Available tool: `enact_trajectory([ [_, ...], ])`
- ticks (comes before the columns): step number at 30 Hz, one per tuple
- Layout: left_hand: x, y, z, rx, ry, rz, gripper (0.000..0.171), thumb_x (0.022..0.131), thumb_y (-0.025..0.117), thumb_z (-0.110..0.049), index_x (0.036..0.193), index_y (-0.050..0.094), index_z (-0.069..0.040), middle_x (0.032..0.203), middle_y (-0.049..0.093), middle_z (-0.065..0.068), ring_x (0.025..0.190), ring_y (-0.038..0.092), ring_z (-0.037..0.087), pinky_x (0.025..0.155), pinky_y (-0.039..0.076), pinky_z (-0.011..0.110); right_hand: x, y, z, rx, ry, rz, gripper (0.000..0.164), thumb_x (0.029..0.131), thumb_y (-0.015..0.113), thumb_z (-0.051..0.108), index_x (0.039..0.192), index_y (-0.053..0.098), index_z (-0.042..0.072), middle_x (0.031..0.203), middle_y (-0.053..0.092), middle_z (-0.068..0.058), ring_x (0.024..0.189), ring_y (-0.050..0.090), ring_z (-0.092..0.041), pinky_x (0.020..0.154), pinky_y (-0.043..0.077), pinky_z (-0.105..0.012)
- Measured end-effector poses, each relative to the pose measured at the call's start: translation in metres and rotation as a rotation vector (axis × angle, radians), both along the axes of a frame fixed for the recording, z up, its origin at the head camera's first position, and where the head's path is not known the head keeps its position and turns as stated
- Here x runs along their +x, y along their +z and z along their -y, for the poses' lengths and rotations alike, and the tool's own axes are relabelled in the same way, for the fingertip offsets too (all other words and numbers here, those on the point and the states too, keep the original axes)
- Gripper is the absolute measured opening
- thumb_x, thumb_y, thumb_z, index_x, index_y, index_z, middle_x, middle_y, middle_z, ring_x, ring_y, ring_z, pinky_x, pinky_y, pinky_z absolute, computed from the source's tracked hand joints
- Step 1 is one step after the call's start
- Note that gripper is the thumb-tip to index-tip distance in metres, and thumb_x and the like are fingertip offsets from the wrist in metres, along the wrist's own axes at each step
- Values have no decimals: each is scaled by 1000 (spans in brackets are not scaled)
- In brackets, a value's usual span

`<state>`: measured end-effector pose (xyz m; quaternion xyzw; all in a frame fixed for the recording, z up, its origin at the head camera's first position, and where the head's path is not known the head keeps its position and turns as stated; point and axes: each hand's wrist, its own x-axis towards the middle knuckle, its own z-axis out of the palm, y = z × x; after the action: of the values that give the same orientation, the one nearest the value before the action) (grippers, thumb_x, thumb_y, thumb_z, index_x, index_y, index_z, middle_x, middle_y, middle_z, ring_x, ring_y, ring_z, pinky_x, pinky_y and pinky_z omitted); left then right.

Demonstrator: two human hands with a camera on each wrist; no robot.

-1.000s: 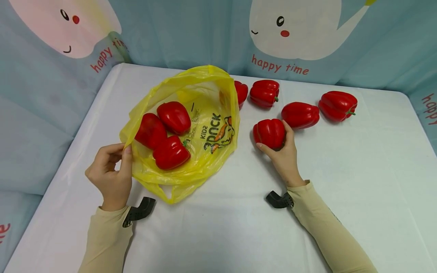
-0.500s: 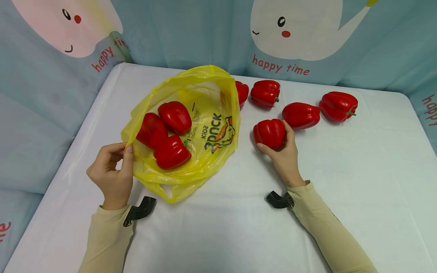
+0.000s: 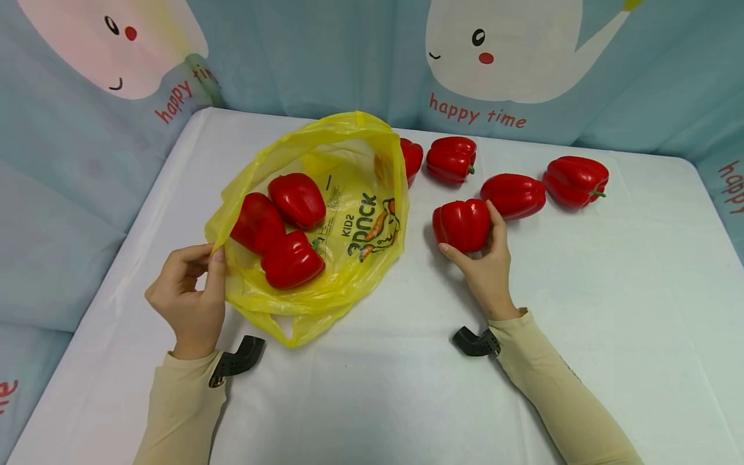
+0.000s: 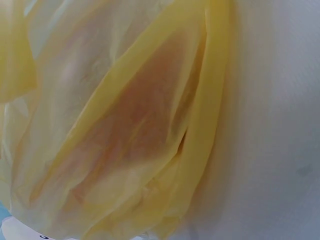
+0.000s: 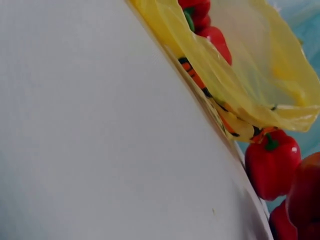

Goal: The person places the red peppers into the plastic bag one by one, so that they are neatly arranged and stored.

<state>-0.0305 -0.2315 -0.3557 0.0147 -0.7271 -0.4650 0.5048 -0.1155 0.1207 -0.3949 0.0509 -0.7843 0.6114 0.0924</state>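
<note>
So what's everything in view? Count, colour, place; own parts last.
Table: 1, white, across the lower frame
Curtain: count unclear, blue with cartoon prints, behind the table
Plastic bag: 1, yellow, open, left of table centre
Bagged peppers: 3 visible, red, inside the bag
Loose peppers: 4, red, right of the bag, one partly hidden by it
Held pepper: 1, red, in the right hand
Wrist pieces: 2, black, one at each wrist
Sleeves: 2, beige, low left and right
Left hand: 1, pinching the bag's rim
Right hand: 1, round the held pepper
</note>
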Motion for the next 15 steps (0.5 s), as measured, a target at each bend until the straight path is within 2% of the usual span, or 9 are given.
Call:
enact_trajectory([
  [8,0,1,1,-16,-22,-10,23,82,69,-4,79,62,18,73,66,9,66,57,-3,67,48,11,0,10,15,-86,68,-126,87,74,75,-8,147,27,2,144,38,-5,130,36,-18,103,41,-33],
  [15,2,2,0,-22,-26,-7,22,82,69,-3,79,63,18,72,66,10,65,56,-3,67,48,12,-2,25,45,-124,187,-153,89,73,76,-8,147,28,1,142,40,-5,128,39,-18,101,43,-34],
])
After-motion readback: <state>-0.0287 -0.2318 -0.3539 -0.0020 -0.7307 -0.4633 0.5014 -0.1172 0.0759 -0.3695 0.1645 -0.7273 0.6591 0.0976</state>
